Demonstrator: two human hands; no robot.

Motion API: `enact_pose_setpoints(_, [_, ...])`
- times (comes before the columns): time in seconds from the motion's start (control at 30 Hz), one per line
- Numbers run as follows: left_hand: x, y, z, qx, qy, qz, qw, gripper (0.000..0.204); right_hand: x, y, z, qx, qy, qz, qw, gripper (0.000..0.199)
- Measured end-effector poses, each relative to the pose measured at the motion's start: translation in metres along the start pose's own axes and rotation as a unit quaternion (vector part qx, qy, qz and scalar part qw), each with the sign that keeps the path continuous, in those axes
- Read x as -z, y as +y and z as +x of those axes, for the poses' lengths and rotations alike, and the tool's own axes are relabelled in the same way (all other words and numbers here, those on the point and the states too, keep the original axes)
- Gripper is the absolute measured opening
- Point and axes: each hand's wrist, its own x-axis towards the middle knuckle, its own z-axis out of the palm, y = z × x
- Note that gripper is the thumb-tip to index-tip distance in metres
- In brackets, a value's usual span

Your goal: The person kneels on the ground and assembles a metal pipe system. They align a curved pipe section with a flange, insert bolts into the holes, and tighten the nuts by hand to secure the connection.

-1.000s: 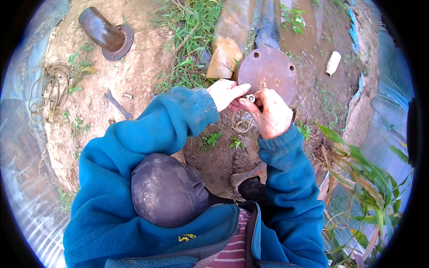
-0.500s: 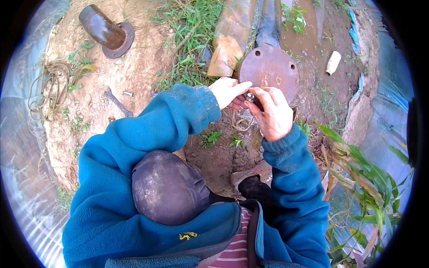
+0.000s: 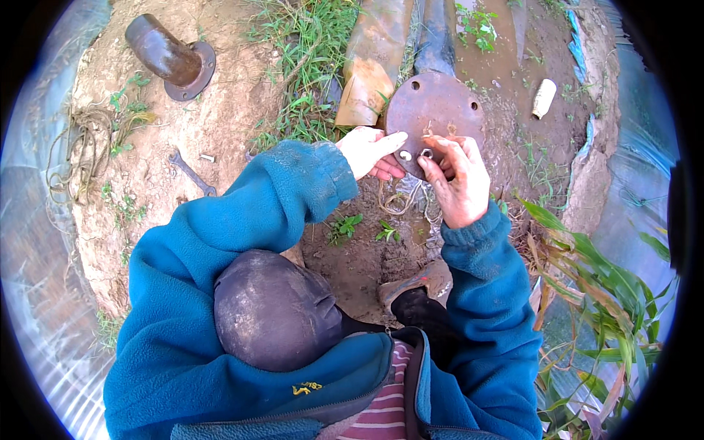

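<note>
On the dirt far to my left lies a rusty pipe piece [image 3: 167,57], and nearer, a small wrench [image 3: 192,173]. My left hand [image 3: 370,150] is open and flat, its fingers pressing on the low edge of the round rusty plate [image 3: 434,110]. The plate stands in the mud at the end of a big pipe [image 3: 438,33]. My right hand [image 3: 458,180] pinches a small metal nut [image 3: 426,154] at a hole near that edge. I think I am fitting the nut. Next it needs careful lining up and turning.

Flange plate [image 3: 434,110] ahead of both hands, wrench [image 3: 192,173] far left, flanged pipe [image 3: 170,57] beyond it
</note>
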Motion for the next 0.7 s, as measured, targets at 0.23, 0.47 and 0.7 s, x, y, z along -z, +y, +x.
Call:
enact_pose_setpoints(0.23, [-0.002,-0.003,-0.001,-0.033,0.02,-0.013,0.999,0.044,-0.002,0.006,0.0,0.043,-0.018,-0.071,0.996,0.025])
enact_pose_setpoints(0.47, [-0.003,-0.003,-0.001,-0.029,0.021,-0.015,0.999,0.043,0.004,0.002,0.004,0.142,0.007,-0.178,0.974,0.026])
enact_pose_setpoints(0.7, [-0.003,-0.001,-0.002,-0.032,0.026,-0.004,0.999,0.043,-0.002,-0.006,0.005,0.179,0.005,-0.122,0.976,0.028])
